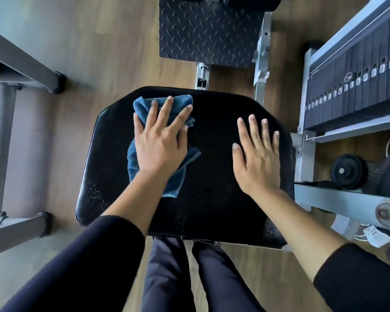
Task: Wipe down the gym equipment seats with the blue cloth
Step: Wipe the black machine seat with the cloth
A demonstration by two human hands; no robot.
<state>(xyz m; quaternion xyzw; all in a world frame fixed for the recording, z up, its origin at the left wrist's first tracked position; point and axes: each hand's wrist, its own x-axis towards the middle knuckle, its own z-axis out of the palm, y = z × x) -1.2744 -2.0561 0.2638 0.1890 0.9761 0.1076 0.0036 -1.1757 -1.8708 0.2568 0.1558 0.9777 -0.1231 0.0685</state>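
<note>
From the head view, a blue cloth [140, 106] was seen bunched on the far left part of a black padded seat [212, 167]. It was pressed flat under the left hand [160, 143], whose fingers were spread wide rather than closed around it. The right hand [257, 158] was laid open on the bare padding, holding nothing. The cloth was judged soft, light and limp, best held down by the palm. Its long axis ran from near to far, with a loose corner trailing toward the person.
</note>
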